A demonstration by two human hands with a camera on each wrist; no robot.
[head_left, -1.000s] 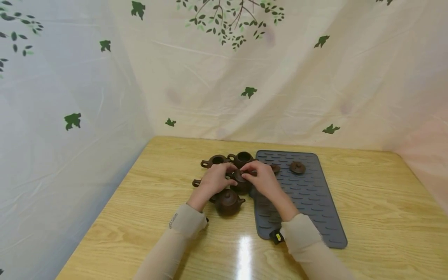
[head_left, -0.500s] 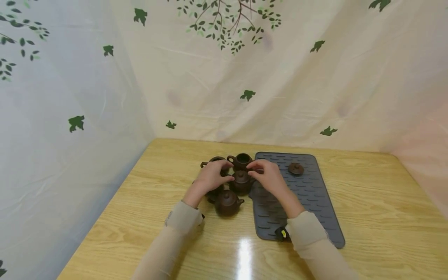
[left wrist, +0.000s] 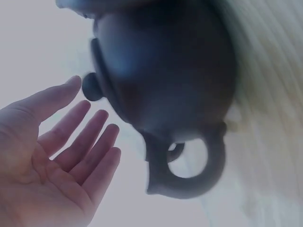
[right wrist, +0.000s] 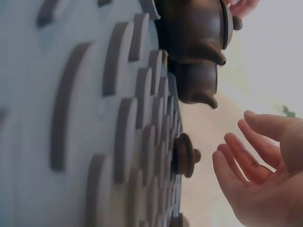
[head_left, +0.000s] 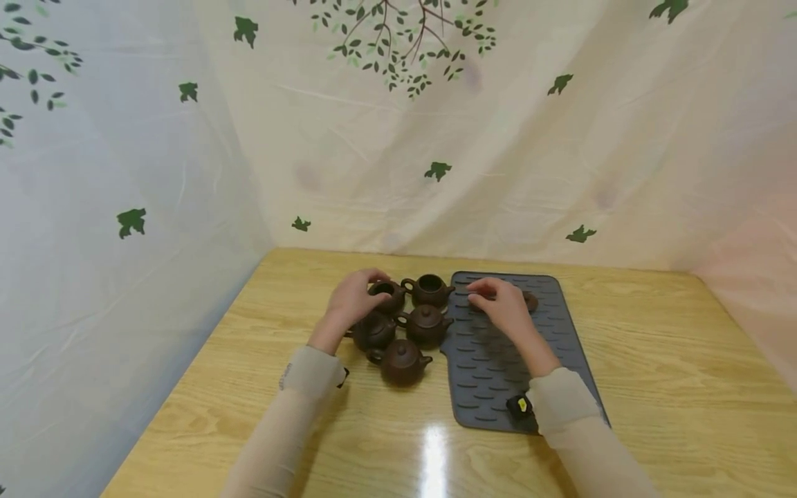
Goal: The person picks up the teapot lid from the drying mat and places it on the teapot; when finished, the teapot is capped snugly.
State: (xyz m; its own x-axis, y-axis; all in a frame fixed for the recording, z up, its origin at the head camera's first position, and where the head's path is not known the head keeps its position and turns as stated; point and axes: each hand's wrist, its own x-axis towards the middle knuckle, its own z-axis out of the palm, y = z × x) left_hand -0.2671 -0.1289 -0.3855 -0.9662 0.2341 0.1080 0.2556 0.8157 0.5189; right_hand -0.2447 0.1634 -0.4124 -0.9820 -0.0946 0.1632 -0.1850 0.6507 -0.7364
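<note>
While five smooth, dark-brown, round-bellied teapots [head_left: 403, 366] cluster on the glossy wood-grained table [head_left: 666, 346] beside a ridged grey mat [head_left: 473, 387], I see the left hand [head_left: 352, 299], gripping nothing, near the uncovered rear-left pot [head_left: 396, 301] and the right hand [head_left: 506, 306], also empty, near a knobbed, disc-shaped lid [right wrist: 183, 155] on the mat.

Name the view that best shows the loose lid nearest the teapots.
Right wrist: the loose lid shows unobstructed, knob included. In the head view, the right hand mostly hides it; the left wrist view omits it.
</note>
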